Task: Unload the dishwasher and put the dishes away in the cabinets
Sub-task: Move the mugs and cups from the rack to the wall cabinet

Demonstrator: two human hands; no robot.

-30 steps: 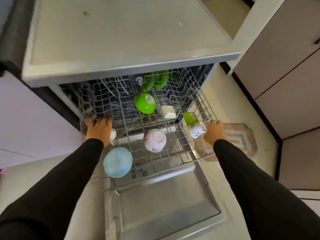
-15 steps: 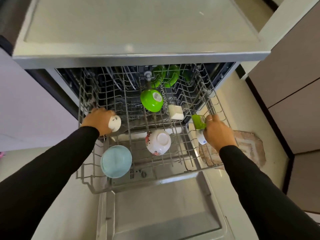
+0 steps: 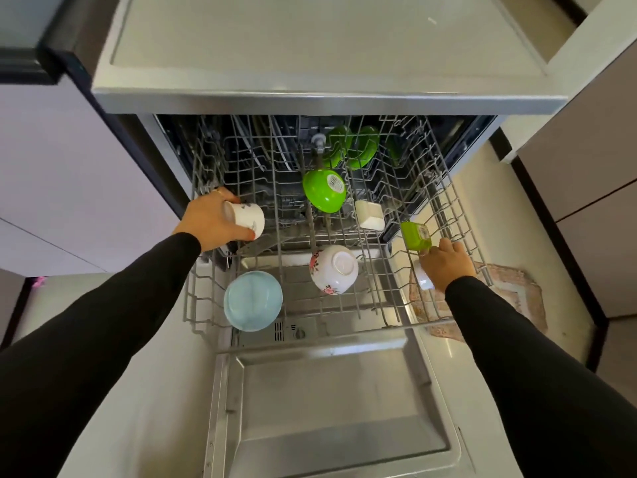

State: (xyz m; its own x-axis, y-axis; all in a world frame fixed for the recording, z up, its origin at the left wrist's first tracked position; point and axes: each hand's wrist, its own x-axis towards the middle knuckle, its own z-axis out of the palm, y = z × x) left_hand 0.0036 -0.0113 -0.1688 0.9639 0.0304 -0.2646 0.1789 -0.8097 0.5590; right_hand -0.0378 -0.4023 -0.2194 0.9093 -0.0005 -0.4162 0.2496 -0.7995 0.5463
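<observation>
No readable text anywhere; only an illegible printed sticker on the green bowl (image 3: 324, 195)

Looked down into a pulled-out dishwasher rack (image 3: 444, 201) at frame centre. Left hand (image 3: 210, 224) gripped a white cup (image 3: 246, 220) at middle left; right hand (image 3: 448, 267) closed on a small white cup (image 3: 423, 279) at middle right, just below a green cup (image 3: 415, 235). Blue bowl (image 3: 252, 301) and floral bowl (image 3: 333, 269) lay overturned lower centre.
</observation>
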